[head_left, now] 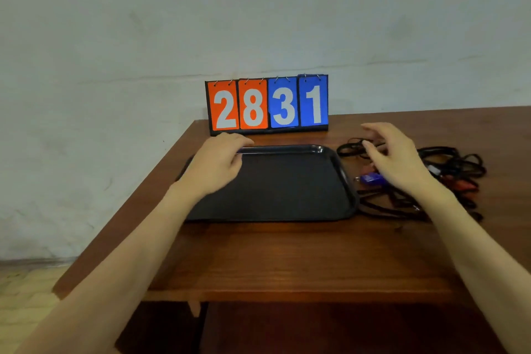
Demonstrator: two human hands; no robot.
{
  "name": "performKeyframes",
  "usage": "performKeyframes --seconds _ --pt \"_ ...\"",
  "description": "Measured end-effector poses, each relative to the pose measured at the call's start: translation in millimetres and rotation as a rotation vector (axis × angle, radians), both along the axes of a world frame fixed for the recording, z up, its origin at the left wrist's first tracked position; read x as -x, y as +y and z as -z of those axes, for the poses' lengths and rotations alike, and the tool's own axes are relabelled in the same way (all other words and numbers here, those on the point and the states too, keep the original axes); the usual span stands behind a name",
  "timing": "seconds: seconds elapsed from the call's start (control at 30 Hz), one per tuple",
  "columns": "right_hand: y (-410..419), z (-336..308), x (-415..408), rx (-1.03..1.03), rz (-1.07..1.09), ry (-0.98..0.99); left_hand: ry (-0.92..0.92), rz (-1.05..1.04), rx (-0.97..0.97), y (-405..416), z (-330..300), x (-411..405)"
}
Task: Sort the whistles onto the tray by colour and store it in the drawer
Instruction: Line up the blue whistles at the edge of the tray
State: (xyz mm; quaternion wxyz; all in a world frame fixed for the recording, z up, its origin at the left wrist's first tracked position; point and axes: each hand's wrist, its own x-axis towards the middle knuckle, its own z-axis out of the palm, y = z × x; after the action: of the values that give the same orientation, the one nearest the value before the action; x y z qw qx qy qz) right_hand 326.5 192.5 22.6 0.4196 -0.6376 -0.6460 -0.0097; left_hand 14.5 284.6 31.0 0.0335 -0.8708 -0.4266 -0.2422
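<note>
No whistles lie on the black tray (287, 190) yet, so by the head view the sorting looks barely begun. The left hand (214, 162) rests on the tray's far left rim, fingers loosely curved and holding nothing that shows. The right hand (399, 158) hovers with fingers spread wide over the pile of whistles (448, 178), a tangle of black cords just right of the tray; a blue whistle (370, 178) peeks out beneath it. Every whistle, and the drawer step, remains.
</note>
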Motion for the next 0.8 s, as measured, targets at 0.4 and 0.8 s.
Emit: performKeyframes --seconds 0.4,0.8 --pt "-4.6 11.7 -29.8 0.220 0.035 0.019 0.050 0.200 0.032 -20.3 -3.3 -126.0" --pt "5.3 20.6 -45.0 0.291 0.017 0.089 0.017 0.209 0.267 -21.9 21.2 -193.5"
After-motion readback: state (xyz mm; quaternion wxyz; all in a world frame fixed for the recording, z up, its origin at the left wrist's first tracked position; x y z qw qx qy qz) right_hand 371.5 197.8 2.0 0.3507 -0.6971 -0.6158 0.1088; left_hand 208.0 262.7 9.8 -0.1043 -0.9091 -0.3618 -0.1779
